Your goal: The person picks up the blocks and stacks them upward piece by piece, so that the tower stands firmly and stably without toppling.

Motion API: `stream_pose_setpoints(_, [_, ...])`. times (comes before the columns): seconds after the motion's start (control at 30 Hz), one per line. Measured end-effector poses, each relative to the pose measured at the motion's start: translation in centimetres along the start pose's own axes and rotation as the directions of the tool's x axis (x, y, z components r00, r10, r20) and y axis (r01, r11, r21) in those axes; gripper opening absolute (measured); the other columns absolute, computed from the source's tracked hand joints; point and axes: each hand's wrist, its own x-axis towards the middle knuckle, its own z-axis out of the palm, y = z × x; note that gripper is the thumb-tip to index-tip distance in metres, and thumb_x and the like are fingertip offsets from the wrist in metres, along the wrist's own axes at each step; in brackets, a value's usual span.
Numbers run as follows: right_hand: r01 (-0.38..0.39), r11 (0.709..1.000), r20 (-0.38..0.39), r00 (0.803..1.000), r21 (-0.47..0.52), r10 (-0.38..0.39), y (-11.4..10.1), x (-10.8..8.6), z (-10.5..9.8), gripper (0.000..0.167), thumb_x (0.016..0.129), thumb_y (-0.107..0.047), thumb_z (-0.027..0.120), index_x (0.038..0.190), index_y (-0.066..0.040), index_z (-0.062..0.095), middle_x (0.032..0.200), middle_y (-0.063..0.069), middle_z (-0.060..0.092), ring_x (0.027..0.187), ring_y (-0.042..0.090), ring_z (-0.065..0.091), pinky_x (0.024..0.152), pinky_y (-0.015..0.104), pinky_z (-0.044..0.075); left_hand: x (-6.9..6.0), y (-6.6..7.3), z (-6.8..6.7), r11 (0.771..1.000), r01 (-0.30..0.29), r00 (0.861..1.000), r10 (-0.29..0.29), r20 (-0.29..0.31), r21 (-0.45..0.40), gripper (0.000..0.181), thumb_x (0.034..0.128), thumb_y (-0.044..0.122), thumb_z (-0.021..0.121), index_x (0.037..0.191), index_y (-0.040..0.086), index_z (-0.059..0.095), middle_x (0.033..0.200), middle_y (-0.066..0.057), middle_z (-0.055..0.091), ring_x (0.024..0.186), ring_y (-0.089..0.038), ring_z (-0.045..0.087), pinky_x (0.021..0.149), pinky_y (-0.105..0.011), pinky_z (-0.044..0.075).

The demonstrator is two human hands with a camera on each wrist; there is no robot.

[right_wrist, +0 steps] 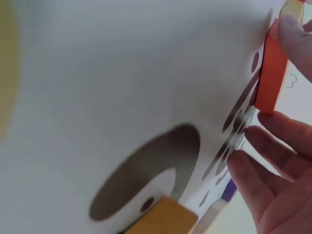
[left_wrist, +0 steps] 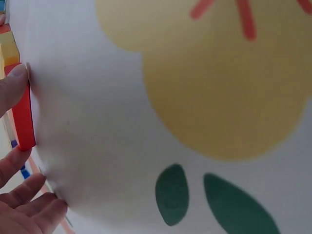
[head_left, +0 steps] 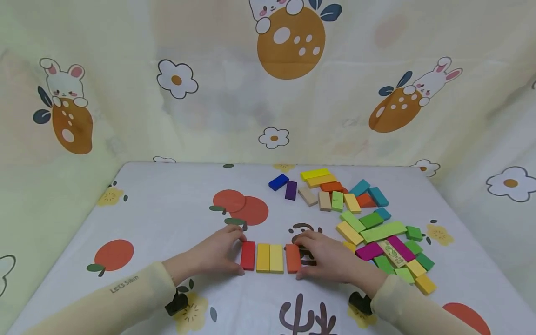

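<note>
Four blocks stand in a short row on the patterned cloth: a red block [head_left: 248, 256], an amber block [head_left: 263, 257], a pale yellow block [head_left: 276, 258] and an orange block [head_left: 293, 258]. My left hand [head_left: 214, 253] pinches the red block [left_wrist: 23, 114] between thumb and finger at its two ends. At the other end of the row, my right hand [head_left: 328, 258] holds the orange block [right_wrist: 272, 70] the same way, thumb at the near end, fingertip at the far end. The two yellow blocks touch; narrow gaps part them from the outer two.
Many coloured blocks lie scattered to the right, among them a long light-green block [head_left: 383, 231] and a magenta block [head_left: 401, 249]. Farther back are a blue block [head_left: 278, 182] and a purple block [head_left: 291, 190]. A patterned curtain [head_left: 217, 116] hangs behind the table.
</note>
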Motion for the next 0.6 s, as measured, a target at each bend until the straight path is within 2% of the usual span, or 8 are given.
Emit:
stream_pose_setpoints(0.13, [0.028,0.999,-0.016,0.999,-0.025,-0.028,-0.26,-0.11,0.04,0.071,0.078,-0.049,0.086,0.132,-0.009,0.064,0.135,0.009,0.062,0.121,0.027,0.061,0.103,0.049,0.055,-0.13,0.20,0.05,1.000,0.003,1.000,-0.003,-0.004,0.000,0.059,0.0734,0.026,0.093,0.122,0.007,0.064,0.142,-0.013,0.054,0.135,-0.030,0.051,0.108,-0.046,0.053])
stream_pose_setpoints(0.6, [0.001,0.998,-0.018,1.000,-0.055,-0.002,-0.77,0.28,0.27,0.075,0.076,-0.054,0.086,0.133,-0.009,0.063,0.137,0.010,0.062,0.128,0.030,0.058,0.106,0.053,0.052,-0.33,0.64,-0.12,1.000,-0.008,1.000,0.009,0.014,-0.013,0.060,0.0735,0.026,0.092,0.122,0.007,0.064,0.145,-0.014,0.052,0.138,-0.031,0.047,0.108,-0.047,0.052])
